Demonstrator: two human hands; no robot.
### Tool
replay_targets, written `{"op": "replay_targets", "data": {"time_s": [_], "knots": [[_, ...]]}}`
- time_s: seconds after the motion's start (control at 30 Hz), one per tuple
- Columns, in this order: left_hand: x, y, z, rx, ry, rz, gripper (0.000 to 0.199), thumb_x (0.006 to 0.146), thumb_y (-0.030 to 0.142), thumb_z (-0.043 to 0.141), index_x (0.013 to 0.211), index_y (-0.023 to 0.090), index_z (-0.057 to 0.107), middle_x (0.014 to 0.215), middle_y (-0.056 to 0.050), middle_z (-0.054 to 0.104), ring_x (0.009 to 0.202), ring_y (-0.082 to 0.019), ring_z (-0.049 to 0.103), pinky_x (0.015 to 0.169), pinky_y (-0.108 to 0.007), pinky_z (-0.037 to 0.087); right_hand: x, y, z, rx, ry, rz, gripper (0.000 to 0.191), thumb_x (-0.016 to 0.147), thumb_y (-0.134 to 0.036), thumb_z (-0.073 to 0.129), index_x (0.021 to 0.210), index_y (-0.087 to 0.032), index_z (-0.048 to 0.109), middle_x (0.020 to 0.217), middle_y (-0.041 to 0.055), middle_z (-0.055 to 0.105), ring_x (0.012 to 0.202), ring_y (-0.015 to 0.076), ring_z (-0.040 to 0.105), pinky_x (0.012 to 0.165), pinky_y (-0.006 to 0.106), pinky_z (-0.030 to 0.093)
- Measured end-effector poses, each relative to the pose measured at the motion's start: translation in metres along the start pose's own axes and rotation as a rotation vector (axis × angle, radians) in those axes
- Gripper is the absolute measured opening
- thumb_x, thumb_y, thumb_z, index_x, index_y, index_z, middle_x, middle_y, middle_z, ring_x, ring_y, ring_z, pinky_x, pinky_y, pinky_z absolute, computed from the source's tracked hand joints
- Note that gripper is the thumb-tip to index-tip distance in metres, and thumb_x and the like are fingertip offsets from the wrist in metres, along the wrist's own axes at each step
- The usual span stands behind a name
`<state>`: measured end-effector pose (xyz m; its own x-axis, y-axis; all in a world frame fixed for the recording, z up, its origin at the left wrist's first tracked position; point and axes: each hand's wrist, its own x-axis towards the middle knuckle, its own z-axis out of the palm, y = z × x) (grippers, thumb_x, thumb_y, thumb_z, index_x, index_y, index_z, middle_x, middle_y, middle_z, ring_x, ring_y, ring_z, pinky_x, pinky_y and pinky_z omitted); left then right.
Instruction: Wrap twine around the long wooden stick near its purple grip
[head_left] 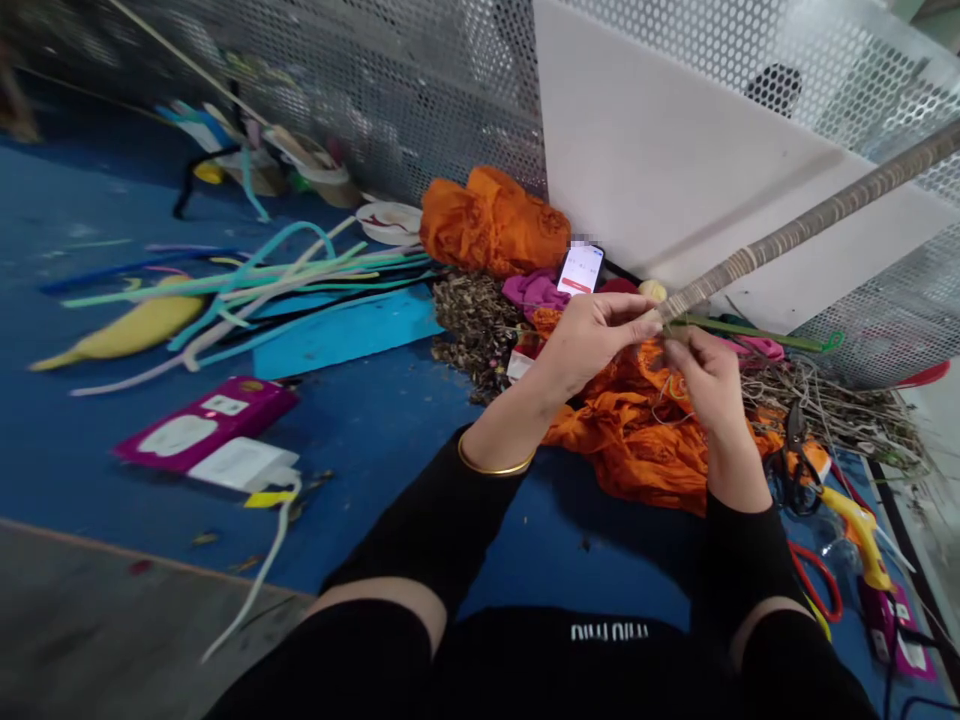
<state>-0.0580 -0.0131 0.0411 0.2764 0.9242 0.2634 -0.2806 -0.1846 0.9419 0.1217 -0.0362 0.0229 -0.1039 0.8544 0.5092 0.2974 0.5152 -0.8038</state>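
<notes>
My left hand (589, 340) grips the lower end of a long grey-brown wrapped pole (810, 225), which slants up to the right. Close beside that end, my right hand (709, 375) has its fingers pinched together, and a thin pale thread (664, 412) loops down by them. A flat green strip (757, 331) with a curled tip passes behind my right fingers; whether they touch it I cannot tell. Crumpled orange cloth (637, 470) lies below both hands. A lit phone (581, 270) leans just beyond my left hand.
Dried plant stuff (472, 330) and an orange bundle (491, 220) lie left of my hands. Farther left are coloured pipe cleaners (300, 285), a yellow banana-like object (142, 328) and a power strip (206, 425). Pruning shears (795, 465) and a yellow glue gun (859, 530) sit right.
</notes>
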Motion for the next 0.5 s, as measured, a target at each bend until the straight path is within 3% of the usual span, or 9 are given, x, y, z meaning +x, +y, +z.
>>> {"op": "replay_targets", "data": {"time_s": [0.07,0.13,0.2,0.27,0.37,0.43,0.5], "knots": [[0.000,0.000,0.000,0.022,0.014,0.005,0.053,0.071,0.053,0.090,0.103,0.011,0.083,0.073,-0.002,0.070,0.062,-0.010,0.054,0.060,-0.024,0.044,-0.002,-0.005,-0.006,-0.124,0.102,-0.053,0.035,0.100,-0.046,0.062,0.078,-0.021,0.069,0.069,-0.0006,0.066,0.068,0.0138,0.062,0.072,0.030,0.054],[0.001,-0.002,0.000,0.008,-0.001,0.020,0.051,0.074,0.052,0.089,0.101,0.010,0.083,0.072,-0.002,0.069,0.060,-0.009,0.053,0.060,-0.024,0.044,-0.003,-0.008,-0.008,-0.133,0.219,-0.177,0.032,0.101,-0.043,0.062,0.077,-0.022,0.070,0.079,0.0013,0.068,0.082,0.0162,0.066,0.083,0.034,0.056],[0.003,-0.004,0.002,-0.030,-0.031,0.028,0.049,0.074,0.053,0.089,0.098,0.010,0.082,0.074,-0.002,0.070,0.059,-0.008,0.052,0.060,-0.024,0.044,-0.003,-0.009,-0.004,-0.015,0.286,-0.314,0.030,0.100,-0.042,0.064,0.077,-0.023,0.069,0.093,0.0036,0.069,0.101,0.0205,0.069,0.097,0.040,0.057],[0.004,-0.008,0.004,-0.060,-0.056,0.014,0.049,0.073,0.053,0.090,0.095,0.010,0.082,0.078,-0.003,0.071,0.059,-0.007,0.051,0.059,-0.023,0.043,-0.003,-0.010,0.006,0.169,0.285,-0.384,0.033,0.100,-0.044,0.062,0.075,-0.023,0.066,0.094,0.0042,0.068,0.103,0.0224,0.071,0.100,0.045,0.058],[0.006,-0.014,0.006,-0.097,-0.086,-0.045,0.049,0.070,0.050,0.092,0.095,0.010,0.080,0.078,-0.003,0.071,0.057,-0.006,0.051,0.055,-0.022,0.039,-0.002,-0.011,0.017,0.410,0.212,-0.341,0.040,0.100,-0.049,0.061,0.071,-0.024,0.057,0.067,-0.0013,0.055,0.066,0.0154,0.063,0.078,0.038,0.061],[0.006,-0.017,0.006,-0.142,-0.094,-0.110,0.049,0.066,0.047,0.095,0.095,0.010,0.079,0.075,-0.002,0.069,0.055,-0.006,0.049,0.052,-0.021,0.036,-0.001,-0.013,0.017,0.509,0.205,-0.250,0.043,0.100,-0.049,0.062,0.068,-0.023,0.051,0.056,-0.0068,0.036,0.045,0.0084,0.040,0.058,0.028,0.051],[0.007,-0.018,0.004,-0.212,-0.116,-0.190,0.048,0.063,0.042,0.098,0.094,0.011,0.079,0.072,-0.001,0.067,0.053,-0.005,0.046,0.051,-0.020,0.036,0.000,-0.015,0.012,0.541,0.234,-0.156,0.044,0.099,-0.047,0.066,0.067,-0.022,0.050,0.055,-0.0092,0.026,0.042,0.0052,0.024,0.047,0.023,0.035]]}}
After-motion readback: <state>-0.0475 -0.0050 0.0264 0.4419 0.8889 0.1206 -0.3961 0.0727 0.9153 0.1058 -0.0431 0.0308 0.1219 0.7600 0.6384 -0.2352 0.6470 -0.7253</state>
